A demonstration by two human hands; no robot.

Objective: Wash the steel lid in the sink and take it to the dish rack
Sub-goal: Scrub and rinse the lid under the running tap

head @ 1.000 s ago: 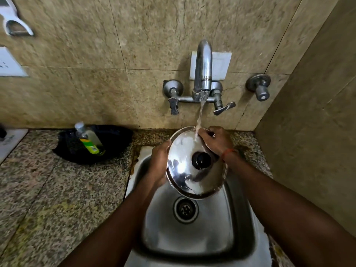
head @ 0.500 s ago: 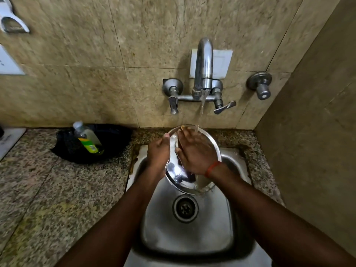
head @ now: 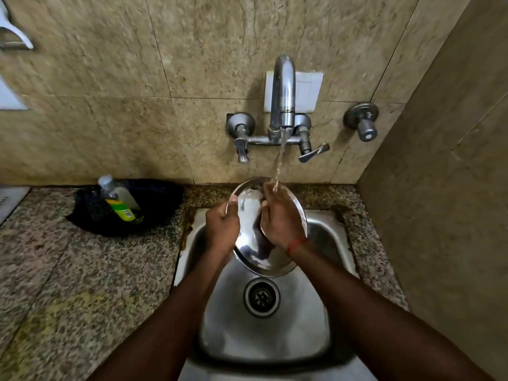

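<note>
A round steel lid (head: 248,204) is held tilted over the steel sink (head: 264,334), under running water from the tap (head: 282,97). My left hand (head: 222,224) grips the lid's left rim, thumb on its face. My right hand (head: 279,218) lies flat across the lid's face, fingers pointing up into the stream; it covers the lid's middle and knob. The dish rack is not in view.
A black bowl (head: 162,196) holding a clear bottle with a green label (head: 119,200) sits on the granite counter (head: 68,270) left of the sink. Tiled walls close in behind and on the right. The sink drain (head: 261,297) is below the lid.
My right hand has moved from the lid's top edge down onto its face, covering the black knob. The lid has shifted a little up and back under the stream.
</note>
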